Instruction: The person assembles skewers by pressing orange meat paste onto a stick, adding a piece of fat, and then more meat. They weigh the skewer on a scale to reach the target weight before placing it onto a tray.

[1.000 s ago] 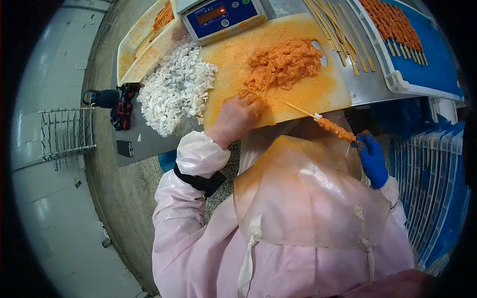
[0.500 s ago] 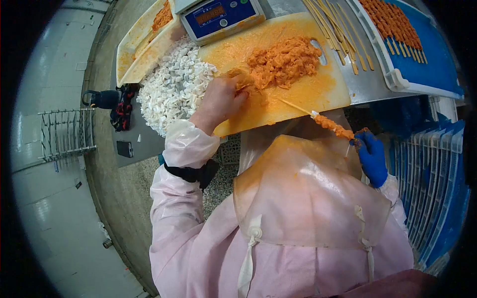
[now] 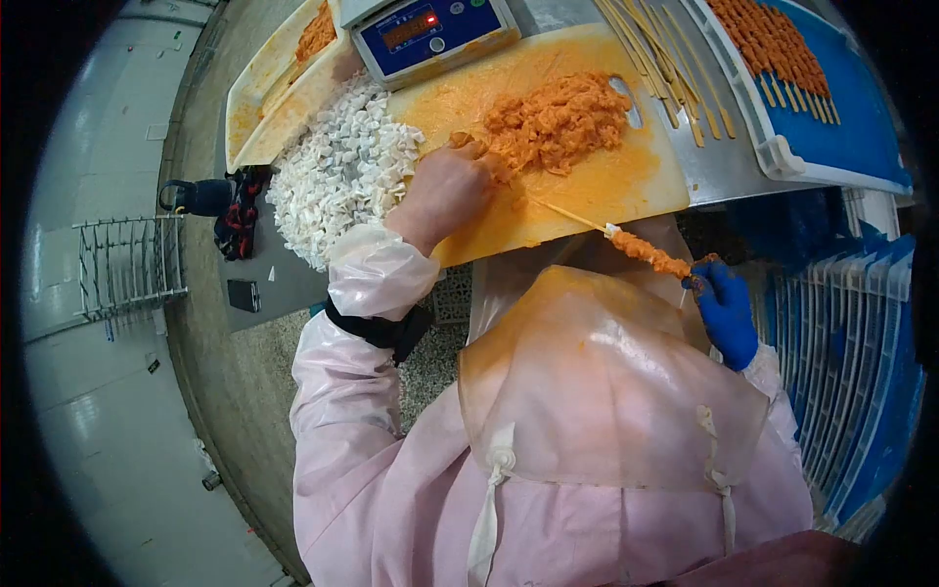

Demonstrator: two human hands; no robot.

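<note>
My bare left hand (image 3: 448, 193) is at the left end of a pile of orange marinated meat (image 3: 558, 119) on a yellow-stained cutting board (image 3: 641, 181). Its fingers are curled onto the meat, and the fingertips are partly hidden. In a blue glove, my right hand (image 3: 727, 311) closes around one end of a skewer (image 3: 567, 213). Orange meat (image 3: 648, 252) coats that skewer near the glove, with a small white piece at the inner end of the coating. The bare stick slants up-left over the board's front edge. White cut pieces (image 3: 337, 176) are heaped left of my left hand.
A digital scale (image 3: 435, 44) stands behind the board, beside a white tub (image 3: 249, 112) with orange meat. Bare skewers (image 3: 675, 73) lie back right, near a blue-lined tray (image 3: 851, 127) of finished skewers. Stacked trays (image 3: 841, 342) stand at my right.
My left hand has moved slightly right and up, onto the edge of the meat pile. My right hand and the skewer have shifted a little left.
</note>
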